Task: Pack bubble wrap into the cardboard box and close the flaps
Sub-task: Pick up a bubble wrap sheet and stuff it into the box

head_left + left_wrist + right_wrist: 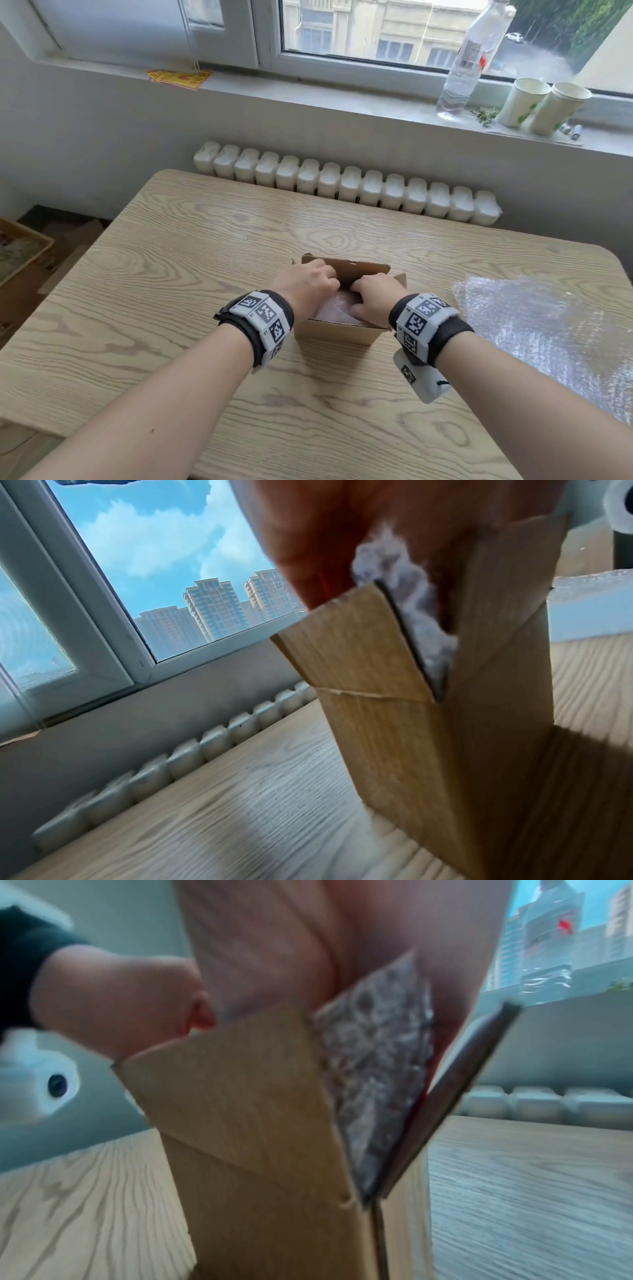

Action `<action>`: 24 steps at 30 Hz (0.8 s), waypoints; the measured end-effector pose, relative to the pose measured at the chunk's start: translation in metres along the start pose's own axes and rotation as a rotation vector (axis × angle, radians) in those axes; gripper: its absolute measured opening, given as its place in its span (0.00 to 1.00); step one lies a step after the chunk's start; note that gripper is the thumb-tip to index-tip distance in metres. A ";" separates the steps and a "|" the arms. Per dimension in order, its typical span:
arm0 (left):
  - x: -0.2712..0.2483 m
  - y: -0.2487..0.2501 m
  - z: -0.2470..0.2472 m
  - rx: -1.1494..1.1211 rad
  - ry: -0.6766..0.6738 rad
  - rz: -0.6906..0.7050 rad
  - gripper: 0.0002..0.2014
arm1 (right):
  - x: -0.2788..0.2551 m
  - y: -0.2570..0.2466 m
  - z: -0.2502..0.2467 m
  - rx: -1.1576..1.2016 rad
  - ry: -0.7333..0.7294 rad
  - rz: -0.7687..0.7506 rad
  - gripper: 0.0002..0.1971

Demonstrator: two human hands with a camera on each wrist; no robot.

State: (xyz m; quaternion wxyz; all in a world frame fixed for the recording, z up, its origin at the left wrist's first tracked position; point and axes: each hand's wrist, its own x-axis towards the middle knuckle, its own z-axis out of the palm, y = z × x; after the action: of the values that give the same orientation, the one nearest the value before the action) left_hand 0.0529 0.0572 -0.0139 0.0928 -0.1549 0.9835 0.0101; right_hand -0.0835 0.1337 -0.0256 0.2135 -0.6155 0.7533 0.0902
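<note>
A small cardboard box [339,330] stands open on the wooden table, its far flap [358,270] upright and its right flap [401,279] angled outward. Bubble wrap [337,308] fills the inside. My left hand [310,284] and right hand [373,294] both reach into the opening, fingers curled down onto the wrap; the fingertips are hidden. In the left wrist view my palm [325,534] sits over the wrap [404,588] bulging at the box [394,750] corner. The right wrist view shows the wrap [377,1056] beneath my palm [394,934], beside the outward-leaning flap [462,1096].
A loose sheet of bubble wrap [534,332] lies on the table [205,274] right of the box. Behind the table runs a white radiator [342,185]. The windowsill holds a plastic bottle [469,58] and two paper cups [544,102]. An open carton [20,253] sits on the floor at left.
</note>
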 end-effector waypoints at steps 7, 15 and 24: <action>0.007 0.001 -0.001 0.061 -0.250 -0.146 0.14 | -0.003 0.002 -0.007 0.059 -0.102 -0.028 0.24; 0.019 -0.010 0.002 -0.346 -0.359 -0.281 0.23 | 0.003 0.002 0.000 0.015 -0.093 -0.063 0.23; 0.022 -0.012 0.010 -0.304 -0.394 -0.237 0.27 | 0.013 -0.004 0.008 -0.047 -0.089 -0.098 0.26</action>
State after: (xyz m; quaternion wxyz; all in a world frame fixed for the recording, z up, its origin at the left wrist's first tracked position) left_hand 0.0374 0.0397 -0.0279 0.2586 -0.2761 0.9087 0.1764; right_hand -0.0798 0.1242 -0.0381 0.2364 -0.6519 0.7097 0.1244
